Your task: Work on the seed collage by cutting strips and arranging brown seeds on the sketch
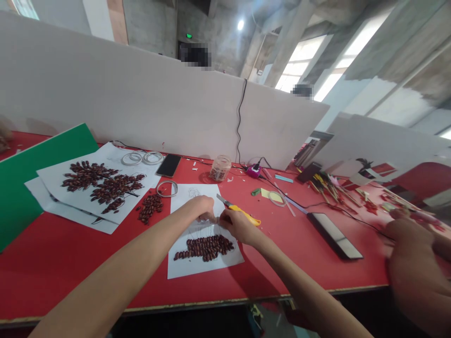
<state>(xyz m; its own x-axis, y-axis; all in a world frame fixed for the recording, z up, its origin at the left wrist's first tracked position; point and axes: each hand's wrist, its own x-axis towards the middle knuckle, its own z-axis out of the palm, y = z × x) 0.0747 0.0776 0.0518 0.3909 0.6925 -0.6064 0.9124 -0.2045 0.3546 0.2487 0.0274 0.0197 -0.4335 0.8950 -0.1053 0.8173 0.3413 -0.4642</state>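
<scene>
My left hand (205,209) is closed above a white sheet of paper (179,268), its fingertips pinched together. My right hand (240,226) is closed too, with its fingertips almost meeting the left ones. Something thin and pale may be between them, too small to make out. Beside my right hand's knuckles is a yellow-handled cutting tool (246,215) with a grey blade, partly hidden; I cannot tell whether that hand holds it. Below my hands, rows of dark brown beans (207,246) cover part of a pencil drawing on the sheet.
Loose beans (151,206), a roll of tape (167,188) and a phone (169,165) lie to the left, near sheets with a bean picture (102,183). A jar (220,168) stands behind. A black-edged box (334,235) and another person's arm (416,267) are at right.
</scene>
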